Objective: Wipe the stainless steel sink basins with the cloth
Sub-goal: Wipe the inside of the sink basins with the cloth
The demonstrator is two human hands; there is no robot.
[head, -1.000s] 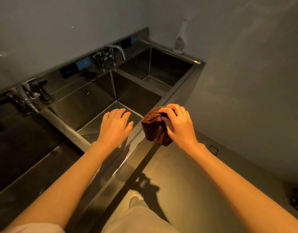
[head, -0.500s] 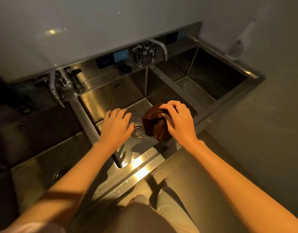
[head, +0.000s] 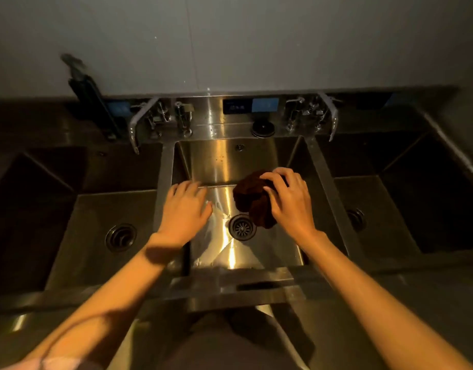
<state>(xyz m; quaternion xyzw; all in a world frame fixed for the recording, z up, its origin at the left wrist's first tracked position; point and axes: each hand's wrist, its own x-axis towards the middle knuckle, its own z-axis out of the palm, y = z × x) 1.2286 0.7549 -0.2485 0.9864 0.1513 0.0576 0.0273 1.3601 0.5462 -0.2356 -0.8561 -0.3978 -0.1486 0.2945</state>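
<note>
A three-basin stainless steel sink fills the view. The middle basin [head: 219,166] is brightly lit, with a round drain [head: 242,227] in its floor. A bunched dark brown cloth [head: 252,201] hangs over this basin, just right of and above the drain, and my right hand [head: 290,202] grips it from the right. My left hand [head: 184,209] hovers flat with fingers spread over the basin's left side, holding nothing. The left basin [head: 91,209] and the right basin [head: 384,209] lie in shadow.
Two faucets, one at the left [head: 135,124] and one at the right [head: 332,116], stand on the back ledge with a round cap [head: 262,128] and a small control panel [head: 251,106] between them. A dark tool [head: 92,102] leans on the wall at the left. The front rim [head: 235,285] is near my body.
The view has swung left until it faces the middle basin head-on. Both hands have kept their pose, now over that basin, the right hand still holding the cloth.
</note>
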